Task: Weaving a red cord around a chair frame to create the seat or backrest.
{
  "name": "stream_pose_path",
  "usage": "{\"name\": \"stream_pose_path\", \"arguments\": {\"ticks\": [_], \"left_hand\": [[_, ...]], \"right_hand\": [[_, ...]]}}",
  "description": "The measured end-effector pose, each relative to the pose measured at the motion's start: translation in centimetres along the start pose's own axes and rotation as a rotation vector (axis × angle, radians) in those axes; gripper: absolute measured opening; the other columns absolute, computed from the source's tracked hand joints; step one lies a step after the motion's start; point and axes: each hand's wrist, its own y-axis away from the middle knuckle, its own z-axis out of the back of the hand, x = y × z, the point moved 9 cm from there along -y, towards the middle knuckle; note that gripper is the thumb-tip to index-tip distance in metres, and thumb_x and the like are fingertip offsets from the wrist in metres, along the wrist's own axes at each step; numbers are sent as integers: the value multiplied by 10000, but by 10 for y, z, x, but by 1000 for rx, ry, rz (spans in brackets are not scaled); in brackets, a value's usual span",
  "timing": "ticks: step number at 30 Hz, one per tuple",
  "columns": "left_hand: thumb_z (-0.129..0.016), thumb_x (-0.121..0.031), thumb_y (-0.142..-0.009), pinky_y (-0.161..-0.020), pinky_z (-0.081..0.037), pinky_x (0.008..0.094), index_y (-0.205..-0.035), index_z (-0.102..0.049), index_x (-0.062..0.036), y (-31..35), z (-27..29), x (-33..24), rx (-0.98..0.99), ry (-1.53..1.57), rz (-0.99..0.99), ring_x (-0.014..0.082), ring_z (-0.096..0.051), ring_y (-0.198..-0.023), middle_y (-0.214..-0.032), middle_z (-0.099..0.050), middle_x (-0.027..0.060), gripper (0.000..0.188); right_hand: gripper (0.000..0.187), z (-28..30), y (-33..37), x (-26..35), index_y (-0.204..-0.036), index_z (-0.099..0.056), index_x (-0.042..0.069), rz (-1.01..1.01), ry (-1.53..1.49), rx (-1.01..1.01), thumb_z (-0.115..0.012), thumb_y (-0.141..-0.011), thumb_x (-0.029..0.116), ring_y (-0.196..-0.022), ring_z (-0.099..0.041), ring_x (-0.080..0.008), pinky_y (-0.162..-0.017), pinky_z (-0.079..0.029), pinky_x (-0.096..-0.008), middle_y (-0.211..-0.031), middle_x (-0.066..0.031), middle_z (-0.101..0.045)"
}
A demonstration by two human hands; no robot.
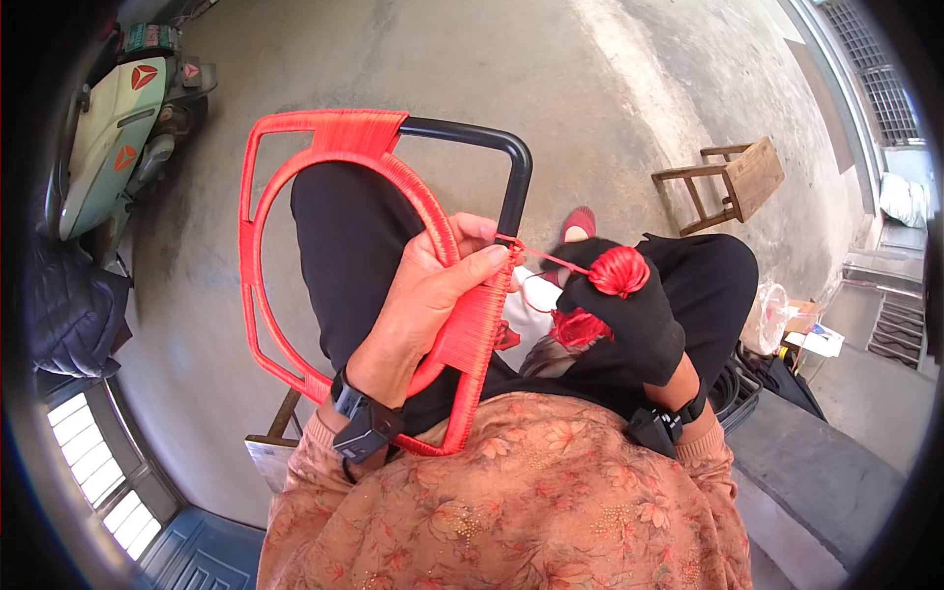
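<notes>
Across my lap rests a frame (335,136) with a round ring inside a squared outline, mostly wrapped in red cord. One corner of it is bare black tube (514,167). My left hand (433,270) is closed round the frame's wrapped bar and ring, its thumb pressing where the wrapping ends. My right hand (634,320), in a black glove, is closed on a bundle of red cord (619,271). A taut strand runs from that bundle to the bar beside my left thumb. More red cord (578,327) shows below the gloved hand; the gloved fingertips are partly hidden.
A small wooden stool (752,179) lies tipped on the concrete floor at the right. A scooter (113,147) stands at the far left, with a dark quilted cover (74,310) near it. A clear plastic bag (769,320) and boxes are beside my right knee.
</notes>
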Motion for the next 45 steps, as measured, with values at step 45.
{"name": "stream_pose_path", "arguments": {"ticks": [45], "left_hand": [[-651, -68, -851, -569, -560, 307, -1175, -534, -58, -2, 4, -5, -91, 30, -59, 159, -646, -750, -985, -624, 74, 344]], "right_hand": [[789, -32, -61, 22, -1396, -347, 4, 319, 36, -8, -778, -762, 187, -992, -575, -119, -862, -484, -285, -1163, -96, -575]]}}
